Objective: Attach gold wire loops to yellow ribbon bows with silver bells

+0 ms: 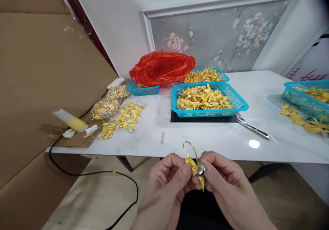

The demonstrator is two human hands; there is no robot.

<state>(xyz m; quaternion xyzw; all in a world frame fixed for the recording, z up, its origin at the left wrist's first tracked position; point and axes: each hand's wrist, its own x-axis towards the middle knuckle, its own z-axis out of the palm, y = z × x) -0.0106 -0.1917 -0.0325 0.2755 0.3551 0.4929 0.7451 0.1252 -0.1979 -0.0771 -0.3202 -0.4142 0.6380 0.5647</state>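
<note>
L hand [167,187] and R hand [226,180] meet just off the near edge of the table [151,137], approx. mid-view, w/ one small yellow bow [194,170] between them. L thumb + index pinch the ribbon on its L side; R thumb + index pinch at the R side, right by the silver bead [201,170]; the other fingers curl in underneath, exact grip there hidden. A gold wire loop [194,150] stands up above the bow, one ribbon tail points down. So this pc. has ribbon, bead & loop all on; prob. near done, maybe just shaping or tightening, but can't tell if the knot's secure. Re the rest: the middle blue basket [209,113], on the table, is heaped w/ similar yellow pcs., many w/ beads showing, and the back basket [226,78] holds lots more. To the L, a loose pile [131,115] lies next to bagged pcs. [105,108], beads visible in both. Can't tell which heaps are finished vs. waiting, so no. left is unclear. Snips [254,129] lie R of the middle basket, untouched.
</note>
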